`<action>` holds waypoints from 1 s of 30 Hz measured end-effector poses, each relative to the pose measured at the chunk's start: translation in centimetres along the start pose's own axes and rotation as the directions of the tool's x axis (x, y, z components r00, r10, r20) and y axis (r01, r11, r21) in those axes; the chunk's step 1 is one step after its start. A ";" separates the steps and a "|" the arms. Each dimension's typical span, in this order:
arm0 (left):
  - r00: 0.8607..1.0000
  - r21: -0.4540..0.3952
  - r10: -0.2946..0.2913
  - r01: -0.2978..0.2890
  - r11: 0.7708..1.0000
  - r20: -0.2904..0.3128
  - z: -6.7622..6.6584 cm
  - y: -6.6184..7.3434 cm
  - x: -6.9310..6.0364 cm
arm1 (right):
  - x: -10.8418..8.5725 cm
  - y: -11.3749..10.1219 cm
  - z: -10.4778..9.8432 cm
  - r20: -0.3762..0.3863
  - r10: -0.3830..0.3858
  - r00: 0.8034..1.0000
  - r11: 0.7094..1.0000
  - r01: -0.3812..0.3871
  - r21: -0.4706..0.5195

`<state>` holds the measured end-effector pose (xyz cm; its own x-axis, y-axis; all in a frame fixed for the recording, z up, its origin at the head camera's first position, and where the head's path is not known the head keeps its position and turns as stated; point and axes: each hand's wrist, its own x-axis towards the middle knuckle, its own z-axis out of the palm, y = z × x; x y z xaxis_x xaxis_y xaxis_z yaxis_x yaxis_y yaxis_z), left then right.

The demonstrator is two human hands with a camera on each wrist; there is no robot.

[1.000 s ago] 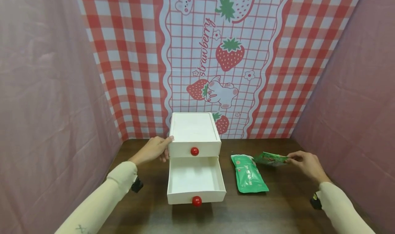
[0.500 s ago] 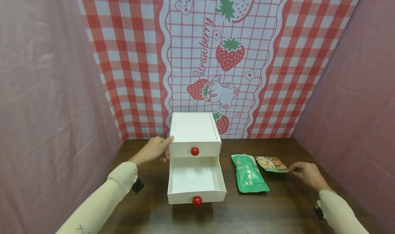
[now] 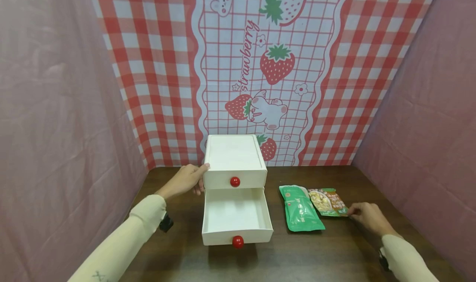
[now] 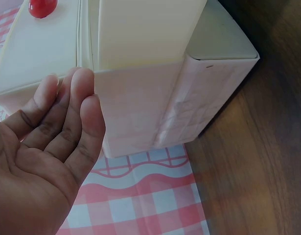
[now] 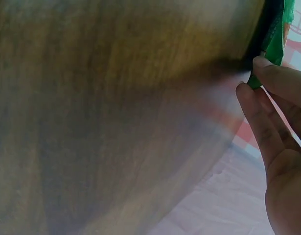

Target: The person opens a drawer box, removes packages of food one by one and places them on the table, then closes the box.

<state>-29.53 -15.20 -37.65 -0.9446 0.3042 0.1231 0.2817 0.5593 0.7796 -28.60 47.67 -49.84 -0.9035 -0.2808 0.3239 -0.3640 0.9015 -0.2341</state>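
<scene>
My left hand (image 3: 184, 181) rests against the left side of a small white drawer cabinet (image 3: 234, 153), thumb at its upper front edge. In the left wrist view the fingers (image 4: 81, 117) lie fairly straight along the cabinet's side. The lower drawer (image 3: 219, 238) is pulled out and bare inside; the upper drawer (image 3: 219, 180) is closed. To the right, my right hand (image 3: 370, 218) pinches the near right corner of a food packet (image 3: 327, 202) with a bowl picture. The right wrist view shows thumb and finger on the packet's green corner (image 5: 273, 49).
A green pouch (image 3: 302, 209) lies between the cabinet and the packet, close to the packet's left edge. Red knobs (image 3: 238, 242) stick out from both drawers. A strawberry-print cloth (image 3: 277, 65) hangs behind the brown table (image 3: 305, 257), and pink cloths (image 3: 416, 108) flank it.
The packet, first tilted up in my right hand, has come down to lie nearly flat beside the green pouch. My right hand has lowered and moved slightly nearer. The left hand stays put.
</scene>
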 end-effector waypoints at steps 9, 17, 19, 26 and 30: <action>1.000 -0.005 0.007 -0.007 1.000 -0.004 0.1 -0.1 0.1 | -0.1 0.2 0.4 0.072 0.040 0.997 0.999 -0.040 0.000; 1.000 -0.001 -0.002 0.002 1.000 -0.009 0.0 -0.1 0.1 | 0.0 0.0 0.3 0.087 0.049 0.995 0.999 -0.051 0.013; 1.000 0.000 -0.006 0.006 1.000 -0.012 0.0 -0.2 0.1 | 0.0 0.0 0.2 0.088 0.047 0.995 0.999 -0.048 0.011; 1.000 0.004 -0.006 0.006 1.000 -0.011 0.1 -0.2 0.1 | 0.2 -0.5 0.2 0.073 0.023 0.997 1.000 -0.022 -0.010; 1.000 0.005 -0.002 0.002 1.000 -0.010 0.0 -0.1 0.1 | 0.4 -1.1 -0.1 0.038 0.016 0.999 1.000 -0.015 -0.011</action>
<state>-29.66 -15.22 -37.70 -0.9468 0.2953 0.1280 0.2808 0.5636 0.7768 -28.55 46.63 -49.38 -0.9171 -0.2790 0.2846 -0.3477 0.9092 -0.2290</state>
